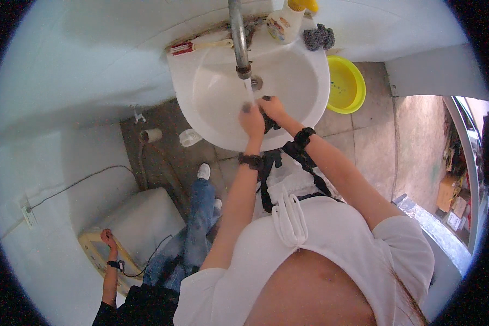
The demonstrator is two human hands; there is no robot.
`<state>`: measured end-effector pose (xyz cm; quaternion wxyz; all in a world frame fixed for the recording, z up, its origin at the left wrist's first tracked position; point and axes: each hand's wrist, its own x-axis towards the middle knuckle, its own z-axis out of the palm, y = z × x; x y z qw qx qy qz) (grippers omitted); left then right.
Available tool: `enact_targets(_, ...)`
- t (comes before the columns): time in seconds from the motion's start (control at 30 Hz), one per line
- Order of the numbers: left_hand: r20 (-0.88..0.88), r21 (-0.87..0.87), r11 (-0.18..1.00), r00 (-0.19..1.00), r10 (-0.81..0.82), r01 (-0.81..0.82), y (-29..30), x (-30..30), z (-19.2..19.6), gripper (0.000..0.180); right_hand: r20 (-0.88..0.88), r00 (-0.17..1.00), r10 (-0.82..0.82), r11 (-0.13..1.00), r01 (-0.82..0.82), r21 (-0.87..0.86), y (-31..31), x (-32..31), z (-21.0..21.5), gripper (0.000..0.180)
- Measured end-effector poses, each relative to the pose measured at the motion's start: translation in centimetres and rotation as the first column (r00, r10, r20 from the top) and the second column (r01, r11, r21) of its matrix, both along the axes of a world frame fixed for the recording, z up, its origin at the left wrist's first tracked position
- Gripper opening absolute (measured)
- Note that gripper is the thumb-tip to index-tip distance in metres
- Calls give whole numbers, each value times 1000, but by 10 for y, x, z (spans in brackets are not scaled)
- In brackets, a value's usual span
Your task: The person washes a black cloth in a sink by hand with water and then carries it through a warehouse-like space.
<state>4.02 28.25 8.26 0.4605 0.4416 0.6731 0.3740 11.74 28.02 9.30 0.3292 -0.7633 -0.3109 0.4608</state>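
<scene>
While two forearms, one dark band each, reach over one white sink (301, 81), left hand (252, 124) and right hand (275, 110) are both closed on one dark cloth-like item (268, 124), just inside the near rim. Past that: one water stream (249, 89) dropping by the left fist from one metal tap (238, 35); contact unclear. Back ledge, left to right: one red-bristled brush (201, 46), one yellow-topped white bottle (284, 26), one grey scourer (319, 38).
</scene>
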Motion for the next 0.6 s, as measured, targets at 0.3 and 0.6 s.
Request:
enact_targets(0.3,-16,59,998,999,-36,37,-2,0,-24,31,228,887,402,901,-427,74,-2,14,-40,28)
enact_targets(0.6,349,9,1000,937,-21,19,5,-11,-37,27,-236,971,-40,995,60,77,2,9,-20,23)
